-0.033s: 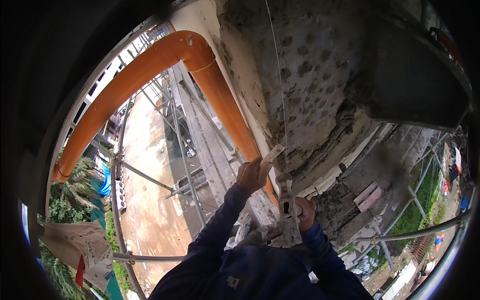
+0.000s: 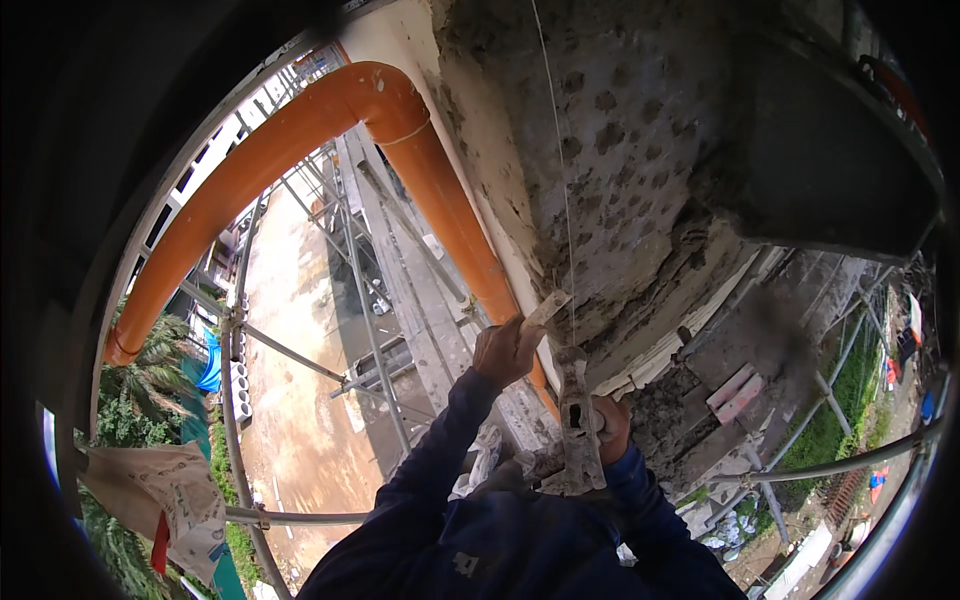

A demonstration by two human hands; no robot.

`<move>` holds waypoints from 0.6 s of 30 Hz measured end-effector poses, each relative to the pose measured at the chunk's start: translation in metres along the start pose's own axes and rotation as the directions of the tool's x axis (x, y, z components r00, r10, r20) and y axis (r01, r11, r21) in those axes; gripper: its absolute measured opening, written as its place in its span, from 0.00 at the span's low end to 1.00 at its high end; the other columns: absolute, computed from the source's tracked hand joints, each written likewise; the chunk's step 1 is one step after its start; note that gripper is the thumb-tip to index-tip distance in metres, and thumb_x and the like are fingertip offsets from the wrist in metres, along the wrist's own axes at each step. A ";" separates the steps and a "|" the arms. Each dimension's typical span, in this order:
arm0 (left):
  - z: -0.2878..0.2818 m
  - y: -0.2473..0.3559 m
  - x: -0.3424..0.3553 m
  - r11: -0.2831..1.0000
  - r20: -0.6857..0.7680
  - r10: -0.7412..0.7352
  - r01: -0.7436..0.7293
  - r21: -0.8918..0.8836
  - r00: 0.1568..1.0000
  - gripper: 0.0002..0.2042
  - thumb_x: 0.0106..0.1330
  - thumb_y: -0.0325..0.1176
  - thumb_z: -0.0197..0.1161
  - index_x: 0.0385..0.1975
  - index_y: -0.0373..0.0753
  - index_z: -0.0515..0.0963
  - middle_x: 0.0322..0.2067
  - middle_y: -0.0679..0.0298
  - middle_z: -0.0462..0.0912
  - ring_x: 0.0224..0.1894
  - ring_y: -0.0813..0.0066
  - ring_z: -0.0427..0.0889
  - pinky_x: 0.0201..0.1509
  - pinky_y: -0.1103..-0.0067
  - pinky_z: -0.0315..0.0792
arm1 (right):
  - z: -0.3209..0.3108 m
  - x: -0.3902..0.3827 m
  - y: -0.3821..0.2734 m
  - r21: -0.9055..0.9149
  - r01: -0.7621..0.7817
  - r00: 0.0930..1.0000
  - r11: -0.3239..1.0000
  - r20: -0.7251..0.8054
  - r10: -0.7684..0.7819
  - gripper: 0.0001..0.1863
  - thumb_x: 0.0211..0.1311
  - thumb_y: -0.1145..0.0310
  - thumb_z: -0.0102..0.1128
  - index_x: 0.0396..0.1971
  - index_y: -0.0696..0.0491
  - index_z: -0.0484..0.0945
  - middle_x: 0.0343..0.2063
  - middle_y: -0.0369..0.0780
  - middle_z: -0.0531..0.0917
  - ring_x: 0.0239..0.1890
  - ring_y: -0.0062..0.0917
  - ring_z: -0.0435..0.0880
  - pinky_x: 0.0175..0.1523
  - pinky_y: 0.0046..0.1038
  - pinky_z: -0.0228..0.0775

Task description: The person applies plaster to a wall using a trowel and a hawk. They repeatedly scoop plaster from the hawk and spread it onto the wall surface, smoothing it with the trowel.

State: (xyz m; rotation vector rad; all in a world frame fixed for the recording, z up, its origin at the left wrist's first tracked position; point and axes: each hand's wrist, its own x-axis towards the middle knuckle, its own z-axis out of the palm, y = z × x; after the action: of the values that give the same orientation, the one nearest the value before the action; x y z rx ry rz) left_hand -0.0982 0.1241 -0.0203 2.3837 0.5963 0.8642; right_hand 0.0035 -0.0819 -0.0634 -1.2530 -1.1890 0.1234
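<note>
My left hand (image 2: 505, 352) is closed around a short, pale flat strip (image 2: 546, 308), its far end against the edge of the rough wall (image 2: 615, 150). A long, mortar-caked flat bar (image 2: 577, 395) with a dark slot stands out in front of my chest. My right hand (image 2: 613, 430) grips it from the right side; some fingers are hidden behind it. A thin white string (image 2: 562, 170) runs down the wall face to near the top of the bar. Wet-looking grey mortar with rows of dimples covers part of the wall.
An orange pipe (image 2: 440, 185) bends along the wall's left edge, close to my left hand. Metal scaffold tubes (image 2: 300, 350) surround me. Planks (image 2: 400, 250) lie below on the left. Rubble and brick pieces (image 2: 735, 393) lie at right. A stained sack (image 2: 160, 500) hangs at lower left.
</note>
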 end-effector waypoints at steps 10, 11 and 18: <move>0.002 0.009 0.005 0.992 -0.076 -0.046 0.055 0.115 0.996 0.14 0.66 0.41 0.58 0.30 0.35 0.74 0.14 0.51 0.76 0.18 0.48 0.79 0.21 0.63 0.71 | 0.012 0.032 0.047 0.132 0.142 0.989 0.981 -0.049 -0.137 0.20 0.62 0.50 0.62 0.30 0.55 0.74 0.15 0.40 0.74 0.15 0.30 0.75 0.20 0.30 0.65; 0.005 0.007 0.007 0.993 -0.083 -0.045 0.054 0.109 0.996 0.14 0.66 0.41 0.58 0.29 0.35 0.73 0.14 0.51 0.76 0.18 0.48 0.79 0.21 0.63 0.71 | 0.015 0.030 0.053 0.064 -0.007 0.999 0.998 -0.042 0.009 0.21 0.63 0.50 0.61 0.31 0.56 0.74 0.16 0.41 0.75 0.15 0.32 0.76 0.21 0.31 0.66; 0.007 0.017 0.006 0.980 -0.104 -0.064 0.082 0.179 0.993 0.13 0.66 0.40 0.59 0.29 0.35 0.73 0.16 0.50 0.77 0.19 0.48 0.79 0.21 0.62 0.70 | 0.000 0.016 0.033 0.312 0.169 0.984 0.935 -0.111 -0.141 0.24 0.57 0.48 0.66 0.31 0.57 0.75 0.20 0.44 0.79 0.18 0.33 0.79 0.25 0.32 0.70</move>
State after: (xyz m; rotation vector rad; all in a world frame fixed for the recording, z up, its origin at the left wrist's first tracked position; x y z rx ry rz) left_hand -0.0855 0.1123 -0.0120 2.4750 0.8300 0.9333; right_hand 0.0270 -0.0589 -0.0787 -0.8679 -1.1359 0.1383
